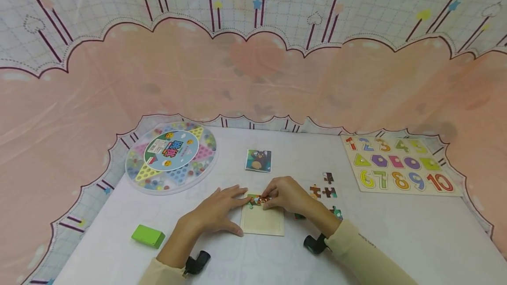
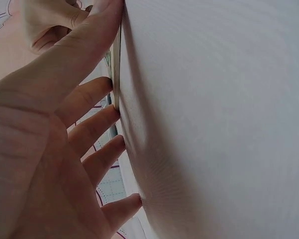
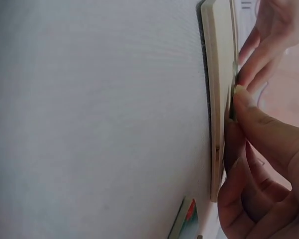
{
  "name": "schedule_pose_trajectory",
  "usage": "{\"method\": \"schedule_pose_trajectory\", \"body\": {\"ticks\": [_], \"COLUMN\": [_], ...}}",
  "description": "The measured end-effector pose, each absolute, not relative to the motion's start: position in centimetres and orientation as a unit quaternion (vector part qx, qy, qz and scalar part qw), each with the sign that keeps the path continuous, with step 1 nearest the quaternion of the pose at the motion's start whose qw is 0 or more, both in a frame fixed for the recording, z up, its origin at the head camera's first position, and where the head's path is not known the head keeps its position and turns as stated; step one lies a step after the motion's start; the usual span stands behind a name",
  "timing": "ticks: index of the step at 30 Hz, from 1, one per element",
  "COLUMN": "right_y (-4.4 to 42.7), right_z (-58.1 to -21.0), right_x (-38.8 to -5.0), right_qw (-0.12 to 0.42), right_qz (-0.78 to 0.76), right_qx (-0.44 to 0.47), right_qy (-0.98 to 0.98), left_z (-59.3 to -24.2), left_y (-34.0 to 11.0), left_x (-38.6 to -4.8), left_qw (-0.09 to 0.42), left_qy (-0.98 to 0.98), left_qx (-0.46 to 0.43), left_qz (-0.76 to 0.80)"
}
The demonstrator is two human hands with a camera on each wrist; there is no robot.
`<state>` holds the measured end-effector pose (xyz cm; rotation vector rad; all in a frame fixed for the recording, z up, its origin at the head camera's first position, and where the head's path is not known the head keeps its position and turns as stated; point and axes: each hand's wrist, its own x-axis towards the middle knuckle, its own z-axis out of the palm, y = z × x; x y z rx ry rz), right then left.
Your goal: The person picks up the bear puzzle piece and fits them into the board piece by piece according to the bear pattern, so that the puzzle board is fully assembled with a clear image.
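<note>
A square wooden puzzle board lies flat on the table, with colourful jigsaw pieces along its far edge. My left hand spreads its fingers at the board's left side, the index fingertip reaching the pieces and the thumb near the lower left corner. Over the board's far right part, my right hand pinches a puzzle piece between thumb and fingers, which partly cover it. The right wrist view shows the thumb and fingers together at the surface of the board.
Several loose jigsaw pieces lie right of the board, some partly behind the right forearm. A bear picture card sits beyond it. Around them are a round marble game board, a green block and a number board.
</note>
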<state>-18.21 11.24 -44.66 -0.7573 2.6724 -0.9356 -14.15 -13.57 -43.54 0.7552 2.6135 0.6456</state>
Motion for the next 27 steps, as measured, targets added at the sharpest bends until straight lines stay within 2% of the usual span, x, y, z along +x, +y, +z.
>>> {"method": "schedule_pose_trajectory", "body": {"ticks": [27], "right_y": [10.99], "right_z": [-44.47], "right_x": [-18.06], "right_qw": [0.122], "right_qz": [-0.315], "right_qx": [-0.232], "right_qy": [0.912], "left_z": [-43.66], "left_y": [-13.45], "left_x": [-14.19], "left_qw": [0.172], "left_qy": [0.922], "left_qx": [0.259], "left_qz": [0.23]}}
